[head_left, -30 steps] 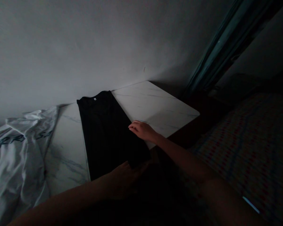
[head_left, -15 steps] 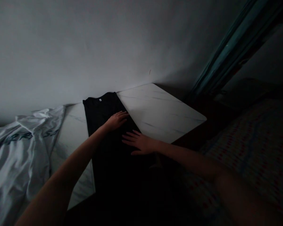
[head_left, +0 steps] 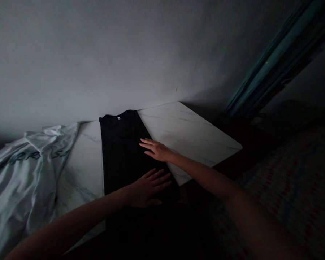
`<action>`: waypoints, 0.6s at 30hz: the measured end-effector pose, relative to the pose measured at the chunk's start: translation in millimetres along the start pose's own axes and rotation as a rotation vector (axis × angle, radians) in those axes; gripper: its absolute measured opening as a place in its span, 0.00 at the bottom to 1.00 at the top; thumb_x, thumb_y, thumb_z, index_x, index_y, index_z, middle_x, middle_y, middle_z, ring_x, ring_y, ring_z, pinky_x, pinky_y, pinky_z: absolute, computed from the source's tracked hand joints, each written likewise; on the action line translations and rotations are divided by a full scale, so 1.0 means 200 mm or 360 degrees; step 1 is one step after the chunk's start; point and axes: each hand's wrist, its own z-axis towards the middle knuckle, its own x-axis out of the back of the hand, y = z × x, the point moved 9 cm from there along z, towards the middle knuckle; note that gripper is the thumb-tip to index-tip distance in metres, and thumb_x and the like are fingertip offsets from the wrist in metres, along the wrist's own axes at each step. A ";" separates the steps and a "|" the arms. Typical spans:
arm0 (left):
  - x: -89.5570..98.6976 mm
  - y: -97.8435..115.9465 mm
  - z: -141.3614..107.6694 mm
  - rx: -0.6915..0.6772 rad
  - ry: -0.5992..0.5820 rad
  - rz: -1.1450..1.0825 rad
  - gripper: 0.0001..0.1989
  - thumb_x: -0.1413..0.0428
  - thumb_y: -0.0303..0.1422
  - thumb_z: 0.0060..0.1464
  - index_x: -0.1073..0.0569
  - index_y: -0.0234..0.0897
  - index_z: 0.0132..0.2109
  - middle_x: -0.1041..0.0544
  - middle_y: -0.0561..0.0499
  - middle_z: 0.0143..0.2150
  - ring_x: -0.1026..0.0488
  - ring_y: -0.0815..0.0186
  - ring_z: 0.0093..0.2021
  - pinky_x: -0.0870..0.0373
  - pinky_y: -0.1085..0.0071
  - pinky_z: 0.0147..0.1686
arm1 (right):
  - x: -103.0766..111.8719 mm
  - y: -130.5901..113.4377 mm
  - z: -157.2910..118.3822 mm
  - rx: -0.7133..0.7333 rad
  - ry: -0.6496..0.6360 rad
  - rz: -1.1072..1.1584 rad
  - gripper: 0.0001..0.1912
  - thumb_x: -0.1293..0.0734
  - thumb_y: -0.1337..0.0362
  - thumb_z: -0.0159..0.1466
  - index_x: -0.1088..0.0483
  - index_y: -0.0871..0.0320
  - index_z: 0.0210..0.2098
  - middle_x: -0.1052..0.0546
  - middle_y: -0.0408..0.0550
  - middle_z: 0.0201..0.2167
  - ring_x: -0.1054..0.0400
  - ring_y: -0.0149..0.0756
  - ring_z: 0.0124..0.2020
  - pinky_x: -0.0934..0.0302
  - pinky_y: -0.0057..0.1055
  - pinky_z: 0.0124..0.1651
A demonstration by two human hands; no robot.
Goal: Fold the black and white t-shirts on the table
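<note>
A black garment [head_left: 119, 144] with a small white label at its neckline lies as a long narrow strip across the marble-patterned table [head_left: 195, 133]. My left hand [head_left: 148, 187] rests with spread fingers on the lower part of the garment, near the table's front edge. Farther up, my right hand [head_left: 156, 148] lies over the garment's right edge, fingers stretched to the left and slightly apart. Neither hand grips anything. The garment's lower end fades into darkness.
A crumpled white garment [head_left: 38, 159] with dark lettering covers the table's left side. Behind the table stands a pale wall [head_left: 111, 54]. A teal curtain [head_left: 271, 61] hangs at the right, above a dim patterned cloth [head_left: 287, 180].
My left hand has moved down the black garment towards the front edge. My right hand has moved up, so it is now the farther one. The view has shifted slightly.
</note>
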 end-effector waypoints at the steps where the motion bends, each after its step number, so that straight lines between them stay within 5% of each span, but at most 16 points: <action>1: 0.00 0.05 -0.02 -0.0033 -0.0046 -0.0066 0.40 0.51 0.49 0.63 0.60 0.43 0.74 0.56 0.45 0.75 0.59 0.48 0.74 0.60 0.48 0.70 | -0.06 0.02 0.05 0.0000 -0.0076 -0.0102 0.26 0.38 0.62 0.70 0.38 0.60 0.65 0.44 0.57 0.70 0.51 0.45 0.71 0.51 0.45 0.70; 3: 0.03 0.13 -0.07 -0.0092 -0.0112 -0.0199 0.42 0.49 0.48 0.62 0.61 0.43 0.74 0.54 0.46 0.75 0.57 0.50 0.74 0.56 0.50 0.70 | -0.18 0.01 0.08 0.0072 -0.0269 -0.0249 0.29 0.36 0.59 0.70 0.42 0.58 0.68 0.48 0.55 0.72 0.57 0.48 0.72 0.58 0.49 0.72; 6: 0.08 0.20 -0.22 -0.0130 -0.0096 -0.0332 0.41 0.49 0.45 0.63 0.61 0.43 0.74 0.51 0.46 0.74 0.52 0.54 0.73 0.52 0.54 0.70 | -0.28 -0.12 -0.06 0.0319 -0.0486 -0.0315 0.30 0.38 0.55 0.71 0.47 0.53 0.70 0.51 0.52 0.73 0.61 0.47 0.73 0.63 0.51 0.72; 9: 0.10 0.18 -0.45 0.0029 0.0000 -0.0226 0.42 0.47 0.43 0.62 0.61 0.44 0.74 0.50 0.46 0.74 0.51 0.54 0.73 0.53 0.54 0.70 | -0.25 -0.26 -0.34 0.0518 -0.0607 -0.0253 0.36 0.37 0.51 0.69 0.52 0.52 0.72 0.54 0.52 0.73 0.65 0.49 0.74 0.65 0.54 0.72; 12: -0.01 0.13 -0.72 0.0294 0.0055 0.0099 0.44 0.42 0.38 0.59 0.59 0.44 0.74 0.50 0.45 0.74 0.53 0.52 0.73 0.52 0.52 0.70 | -0.20 -0.32 -0.62 0.0630 -0.0735 -0.0212 0.47 0.32 0.49 0.64 0.57 0.55 0.73 0.55 0.56 0.73 0.66 0.53 0.73 0.61 0.55 0.71; 15: -0.13 0.13 -0.88 0.0480 0.0128 0.0508 0.42 0.43 0.25 0.56 0.52 0.47 0.73 0.47 0.49 0.74 0.51 0.56 0.73 0.52 0.57 0.70 | -0.17 -0.29 -0.81 0.0708 -0.0685 -0.0349 0.42 0.31 0.63 0.64 0.53 0.50 0.72 0.48 0.51 0.72 0.59 0.50 0.73 0.53 0.52 0.70; 18: -0.18 0.16 -0.91 0.0557 0.0207 0.0717 0.40 0.46 0.19 0.56 0.46 0.50 0.71 0.45 0.53 0.73 0.48 0.58 0.72 0.51 0.59 0.71 | -0.15 -0.26 -0.86 0.0777 -0.0408 -0.0467 0.35 0.39 0.75 0.66 0.47 0.49 0.70 0.39 0.49 0.68 0.50 0.42 0.70 0.46 0.46 0.68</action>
